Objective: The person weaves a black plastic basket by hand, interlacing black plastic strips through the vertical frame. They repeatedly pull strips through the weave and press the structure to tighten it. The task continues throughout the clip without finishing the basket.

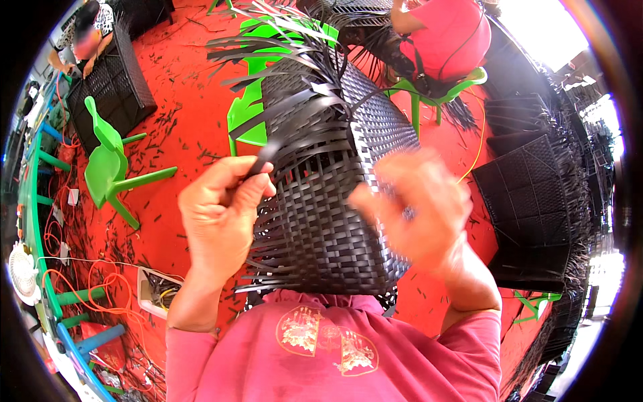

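Observation:
A half-woven black plastic wicker piece stands right in front of me, its loose strip ends fanning out at the far left and along the left side. My left hand is closed at the left of the weave, pinching a flat black strip between thumb and fingers. Over the right edge of the weave hovers my right hand, smeared by motion with curled fingers. Whether it holds anything cannot be made out. Near the middle, a gap in the weave lets the red floor show through.
Green plastic chairs stand at left and behind the weave. One co-worker in pink sits at the far right; another bends over black wicker at the far left. Black woven pieces line the right. Strip scraps litter the red floor.

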